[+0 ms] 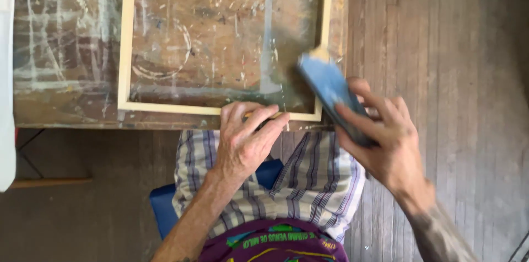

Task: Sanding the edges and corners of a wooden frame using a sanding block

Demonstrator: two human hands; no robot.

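Note:
A pale wooden frame lies flat on a paint-stained wooden table. My left hand presses down on the frame's near rail, fingers curled over its edge, close to the near right corner. My right hand grips a blue block, blurred in the picture, which slants against the frame's right rail near that same corner. The block's far end touches or hovers at the rail; I cannot tell which.
The table's near edge runs just above my lap, covered in striped cloth, and I sit on a blue seat. A grey plank floor stretches to the right. A white object stands at the far left edge.

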